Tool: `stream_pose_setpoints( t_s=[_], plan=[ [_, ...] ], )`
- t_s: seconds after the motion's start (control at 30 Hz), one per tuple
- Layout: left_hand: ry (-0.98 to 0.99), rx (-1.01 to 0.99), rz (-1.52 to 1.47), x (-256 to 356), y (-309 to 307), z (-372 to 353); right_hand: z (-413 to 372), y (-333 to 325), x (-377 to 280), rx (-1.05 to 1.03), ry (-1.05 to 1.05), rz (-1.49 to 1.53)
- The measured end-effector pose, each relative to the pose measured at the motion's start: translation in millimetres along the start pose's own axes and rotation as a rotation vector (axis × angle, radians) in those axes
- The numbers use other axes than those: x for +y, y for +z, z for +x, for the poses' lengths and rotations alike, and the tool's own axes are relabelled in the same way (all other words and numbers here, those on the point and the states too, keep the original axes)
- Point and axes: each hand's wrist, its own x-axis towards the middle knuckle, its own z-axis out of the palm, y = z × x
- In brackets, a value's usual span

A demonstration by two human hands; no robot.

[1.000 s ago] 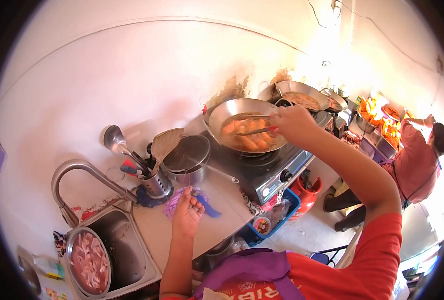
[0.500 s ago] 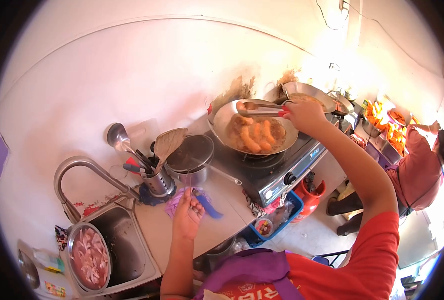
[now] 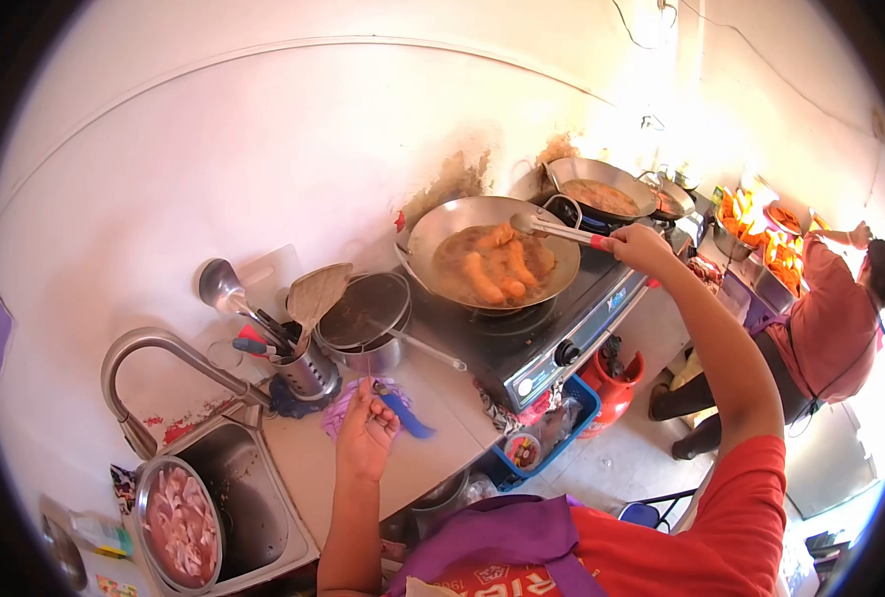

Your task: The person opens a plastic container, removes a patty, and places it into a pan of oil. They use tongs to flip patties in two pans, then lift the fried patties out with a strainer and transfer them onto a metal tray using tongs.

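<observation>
My right hand (image 3: 639, 247) grips metal tongs (image 3: 562, 231) by their red-trimmed handle, with the tips at the right side of a wok (image 3: 428, 239). Several orange-brown fried pieces (image 3: 507, 267) lie in bubbling oil inside it. The wok sits on a black gas stove (image 3: 552, 343). My left hand (image 3: 366, 430) is raised over the counter, fingers curled in a pinch around a thin skewer-like stick, beside a purple cloth and a blue-handled item (image 3: 406, 416). Behind that hand stands a lidded pot (image 3: 363, 313).
A sink (image 3: 253, 497) holds a bowl of raw meat (image 3: 179, 522) at the left, beside a utensil holder (image 3: 308, 373). More woks (image 3: 597, 189) stand farther back. A blue crate (image 3: 584, 403) and red gas cylinder (image 3: 612, 393) are below. Another person (image 3: 836, 338) works at the right.
My right hand has moved right and down with the tongs. The piece they held up is now down in the wok among the others. The view has shifted slightly.
</observation>
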Motion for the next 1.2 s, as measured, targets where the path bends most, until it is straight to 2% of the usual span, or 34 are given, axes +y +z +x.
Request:
stream_pose_setpoints(
  t_s=[0.23,0.4,0.6,0.7,0.9,1.0,1.2],
  plan=[
    [0.001,-0.035,0.031,-5,0,4,10,21,-20,-0.055,-0.048,0.055],
    [0.003,-0.018,0.033,-2,3,2,9,2,-35,0.047,-0.095,-0.251],
    [0.007,-0.030,0.051,-4,4,2,16,17,-44,0.006,-0.116,-0.215],
    [0.007,-0.020,0.054,-4,2,4,12,17,-54,-0.079,-0.135,-0.166],
    [-0.001,-0.017,0.060,-2,8,5,5,3,-66,0.098,-0.318,-0.321],
    [-0.004,-0.026,0.044,-2,6,6,1,-1,-71,0.111,-0.329,-0.384],
    [0.005,-0.018,0.055,-3,11,3,-18,14,-84,-0.025,-0.359,-0.404]
  ],
)
